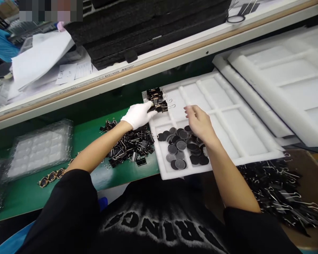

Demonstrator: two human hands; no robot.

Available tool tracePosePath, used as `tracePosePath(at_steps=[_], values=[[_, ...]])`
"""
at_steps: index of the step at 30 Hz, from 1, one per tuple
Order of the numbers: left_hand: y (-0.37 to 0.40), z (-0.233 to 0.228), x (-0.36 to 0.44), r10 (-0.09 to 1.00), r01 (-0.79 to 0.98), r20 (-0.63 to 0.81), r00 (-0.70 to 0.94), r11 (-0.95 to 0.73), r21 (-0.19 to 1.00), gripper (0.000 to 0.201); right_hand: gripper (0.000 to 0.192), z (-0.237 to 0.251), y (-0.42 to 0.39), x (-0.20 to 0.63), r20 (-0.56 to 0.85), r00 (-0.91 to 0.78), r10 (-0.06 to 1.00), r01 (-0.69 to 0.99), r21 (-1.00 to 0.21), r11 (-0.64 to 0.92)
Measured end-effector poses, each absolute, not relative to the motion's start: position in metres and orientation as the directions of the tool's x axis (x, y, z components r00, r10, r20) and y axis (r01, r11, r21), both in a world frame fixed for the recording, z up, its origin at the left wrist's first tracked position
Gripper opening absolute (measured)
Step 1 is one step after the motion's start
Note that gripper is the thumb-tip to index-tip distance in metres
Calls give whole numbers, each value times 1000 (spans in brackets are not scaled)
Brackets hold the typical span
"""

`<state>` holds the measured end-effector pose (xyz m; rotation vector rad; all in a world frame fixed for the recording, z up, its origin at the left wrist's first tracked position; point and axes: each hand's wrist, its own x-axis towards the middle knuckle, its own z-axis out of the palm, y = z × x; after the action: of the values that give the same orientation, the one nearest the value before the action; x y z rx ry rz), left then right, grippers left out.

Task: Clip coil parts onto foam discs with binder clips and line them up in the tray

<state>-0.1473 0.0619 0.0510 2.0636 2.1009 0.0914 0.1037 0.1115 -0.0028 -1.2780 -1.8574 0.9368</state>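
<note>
Binder clips point(157, 100) sat packed in the far-left compartment of the white foam tray point(254, 157), and the gloved left hand point(138, 115) had its grip closed on one at the near edge of that cluster, apparently seating it against the row. A loose heap of binder clips point(129, 146) lay on the green desk point(23, 192) just beneath and toward the person from that grip. The bare right hand point(198, 121) hovered a little to the right of the gloved one, fingers loosely spread and holding nothing, directly above the compartment of dark round discs point(180, 148).

To do this step well, the clip should go in with its wire handles lying the same way as its neighbours, pressed snug so the row stays tight. The free hand could steady the tray's wall so the foam did not slide. A clear blister tray point(39, 150) lay well off to the left.
</note>
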Motion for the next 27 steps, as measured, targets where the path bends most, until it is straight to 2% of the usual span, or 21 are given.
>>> tracePosePath(at_steps=[2, 4, 7, 9, 15, 19, 23, 25, 27], values=[[79, 43, -143, 996, 994, -26, -81, 83, 78, 41, 43, -4, 110, 113, 124, -325, 937, 525, -801, 288], [92, 37, -139, 995, 994, 7, -103, 103, 21, 41, 37, -5, 106, 121, 110, -359, 927, 592, -741, 317], [103, 28, -139, 995, 995, -25, -95, 95, -32, 39, 38, -9, 96, 129, 77, -461, 884, 702, -577, 416], [106, 23, -142, 994, 993, -51, -100, 97, -71, 39, 41, -11, 90, 134, 32, -562, 826, 716, -481, 506], [108, 17, -145, 990, 987, -50, -130, 125, -96, 46, 43, -15, 82, 148, -29, -720, 693, 613, -494, 616], [91, 37, -155, 990, 989, -39, -133, 130, -66, 56, 44, -21, 84, 158, -9, -741, 672, 569, -539, 621], [30, 74, -194, 992, 991, -12, -128, 129, 23, 55, 46, -23, 84, 165, 80, -728, 681, 538, -550, 639], [-16, 88, -221, 978, 972, 28, -208, 203, 121, 52, 47, -19, 80, 167, 163, -691, 705, 521, -564, 641], [-68, 93, -249, 928, 917, 83, -363, 340, 208, 49, 46, -12, 72, 167, 252, -616, 746, 516, -587, 624]])
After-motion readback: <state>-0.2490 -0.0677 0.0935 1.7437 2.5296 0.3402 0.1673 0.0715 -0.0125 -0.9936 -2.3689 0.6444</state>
